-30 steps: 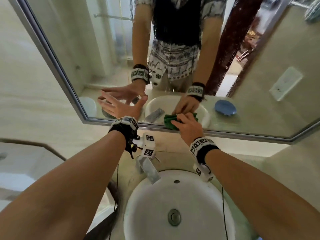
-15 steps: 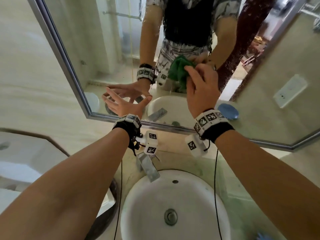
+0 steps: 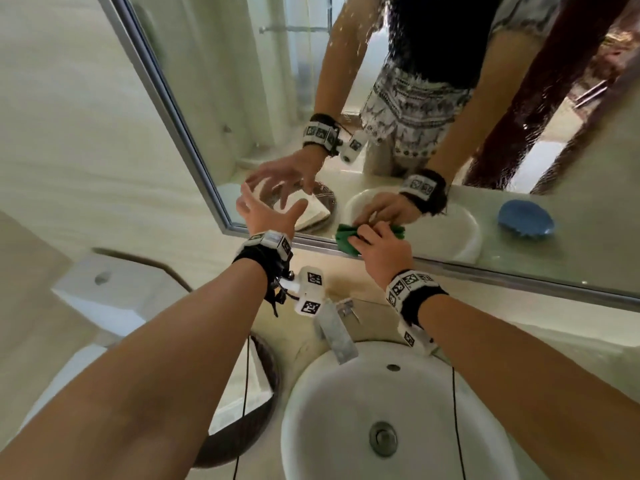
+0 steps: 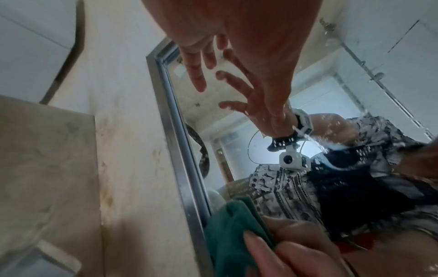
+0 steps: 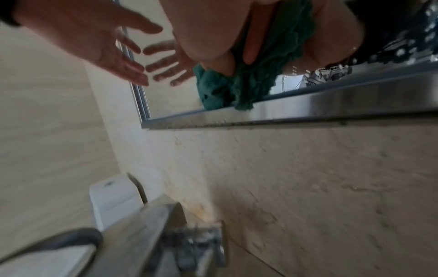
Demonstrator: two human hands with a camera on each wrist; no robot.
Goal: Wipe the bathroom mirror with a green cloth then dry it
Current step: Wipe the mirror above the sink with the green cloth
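Observation:
The metal-framed mirror (image 3: 242, 81) hangs above the basin, with wet streaks on its upper glass. My right hand (image 3: 379, 249) grips a bunched green cloth (image 3: 346, 237) and presses it on the glass at the mirror's bottom edge. In the right wrist view the cloth (image 5: 239, 88) touches the frame under my right hand (image 5: 237, 35). My left hand (image 3: 265, 214) is open, its fingers spread against the glass near the lower left corner. The left wrist view shows that left hand (image 4: 201, 61) and the cloth (image 4: 227, 234) below it.
A white basin (image 3: 322, 410) with a metal tap (image 3: 337, 332) sits directly below my arms. A toilet cistern (image 3: 104, 292) and a dark woven bin (image 3: 263, 403) stand at the left. A blue soap dish (image 3: 526, 218) shows in the reflection.
My right hand carried the cloth up the glass, then back down to the bottom edge. The left hand stayed at the lower left corner.

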